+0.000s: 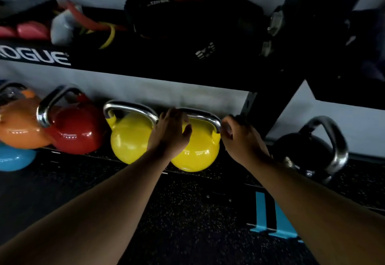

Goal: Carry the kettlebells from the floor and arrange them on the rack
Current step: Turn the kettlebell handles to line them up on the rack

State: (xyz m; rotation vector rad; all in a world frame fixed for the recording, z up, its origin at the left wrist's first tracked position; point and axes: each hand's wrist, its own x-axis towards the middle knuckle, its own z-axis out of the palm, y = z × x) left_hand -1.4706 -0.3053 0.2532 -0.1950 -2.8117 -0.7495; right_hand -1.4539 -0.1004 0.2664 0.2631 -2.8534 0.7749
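Observation:
A yellow kettlebell with a chrome handle sits on the low shelf of the black rack. My left hand lies over the left part of its handle with fingers spread. My right hand curls around the right corner of the same handle. A second yellow kettlebell stands just to its left, then a red one and an orange one. A black kettlebell rests on the floor to the right of the rack's upright.
A blue kettlebell lies low at the far left. The upper shelf holds bags, resistance bands and pink dumbbells. Dark speckled rubber flooring with a blue marking lies in front. A pale wall is behind.

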